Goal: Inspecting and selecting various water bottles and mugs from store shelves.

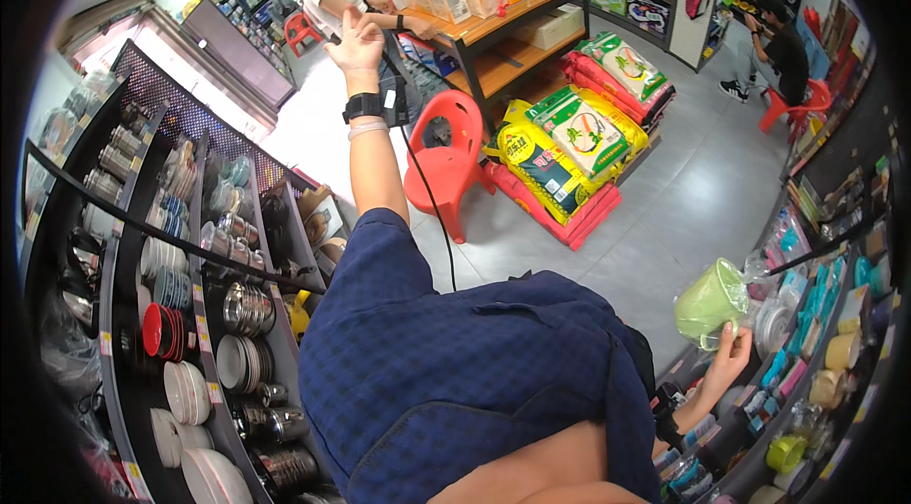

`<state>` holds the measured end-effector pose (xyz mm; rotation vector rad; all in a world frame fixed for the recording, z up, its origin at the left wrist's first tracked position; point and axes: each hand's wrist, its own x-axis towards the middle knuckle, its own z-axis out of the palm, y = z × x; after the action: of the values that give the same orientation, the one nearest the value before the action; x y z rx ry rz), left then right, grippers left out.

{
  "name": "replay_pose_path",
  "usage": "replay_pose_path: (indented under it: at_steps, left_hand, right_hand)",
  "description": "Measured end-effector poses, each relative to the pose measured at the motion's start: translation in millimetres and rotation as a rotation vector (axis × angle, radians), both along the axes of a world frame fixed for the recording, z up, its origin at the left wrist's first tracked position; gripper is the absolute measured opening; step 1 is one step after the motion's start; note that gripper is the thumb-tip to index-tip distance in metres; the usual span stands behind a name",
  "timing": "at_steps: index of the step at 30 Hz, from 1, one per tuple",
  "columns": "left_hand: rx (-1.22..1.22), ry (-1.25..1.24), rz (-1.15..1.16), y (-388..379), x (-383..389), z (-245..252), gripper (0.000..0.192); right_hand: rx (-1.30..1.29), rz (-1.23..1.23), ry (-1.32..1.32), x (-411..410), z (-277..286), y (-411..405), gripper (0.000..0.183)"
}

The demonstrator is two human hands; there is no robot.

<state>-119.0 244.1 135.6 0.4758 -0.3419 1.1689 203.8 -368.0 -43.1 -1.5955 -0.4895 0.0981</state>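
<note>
My left hand (358, 41) is stretched out far in front, raised, with its fingers apart and nothing in it. A black device is strapped to that wrist, and a cable hangs near it. On the right side, my right hand (734, 351) grips a light green mug (710, 301) by its handle side. Clear plastic film is wrapped around the mug. It is held up beside a shelf of household goods, with its rim tilted up. Part of my right forearm is hidden behind my dark blue checked clothing.
Shelves of bowls (186, 392), plates and metal mugs run along the left. A red plastic chair (447, 162) stands ahead, beside stacked packed sacks (562, 148) and a wooden display table (509, 77). One person stands by that table; another sits at far right. Goods shelves (804, 369) line the right.
</note>
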Motion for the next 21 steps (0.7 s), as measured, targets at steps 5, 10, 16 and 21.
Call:
replay_pose_path:
  at_steps: [5, 10, 16, 21]
  left_hand:
    - [0.178, -0.251, 0.027, -20.6, 2.6, 12.5, 0.06]
    - [0.231, -0.303, -0.089, -32.6, 44.3, 10.5, 0.049]
    - [0.145, 0.123, -0.358, -55.3, 101.2, -60.9, 0.053]
    - [-0.172, 0.756, -0.924, -123.6, 204.3, -177.4, 0.045]
  right_hand:
    - [-0.101, -0.046, -0.011, -8.8, 1.8, -21.4, 0.019]
    - [-0.056, -0.123, 0.017, -13.3, -0.7, -42.7, 0.019]
    - [-0.235, -0.141, 0.056, -15.8, 11.9, -39.4, 0.021]
    - [-0.286, -0.124, 0.134, -26.1, 13.0, -39.4, 0.02]
